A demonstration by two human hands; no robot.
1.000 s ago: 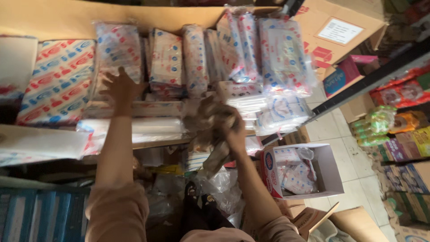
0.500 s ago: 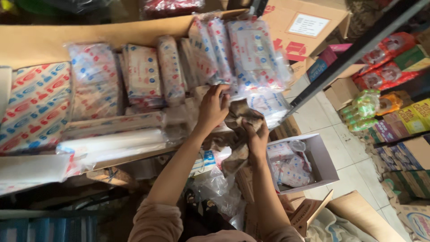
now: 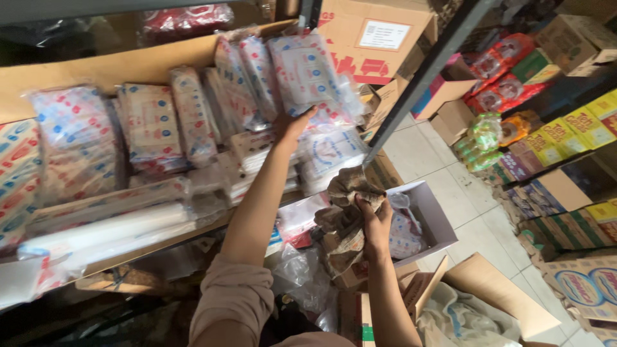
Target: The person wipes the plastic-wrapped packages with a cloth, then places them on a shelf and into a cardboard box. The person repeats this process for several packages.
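My left hand (image 3: 292, 124) reaches up onto a shelf and rests its fingers against a clear plastic packet (image 3: 307, 72) with blue print, one of several packets standing in a row there. My right hand (image 3: 375, 222) is lower, in front of the shelf edge, gripping a crumpled brown cloth (image 3: 344, 215) that hangs down from it. Below the cloth lies a white open box (image 3: 432, 217) holding more plastic packets.
Flat cardboard (image 3: 116, 64) backs the shelf. A dark metal upright (image 3: 424, 77) runs diagonally right of the packets. Cardboard boxes (image 3: 373, 38) sit behind it, and colourful packaged goods (image 3: 553, 128) fill racks at right. An open carton (image 3: 488, 302) and plastic bags lie on the tiled floor.
My left hand moved rightward along the shelf to the clear packets at the right end. My right hand dropped lower with the cloth, away from the shelf.
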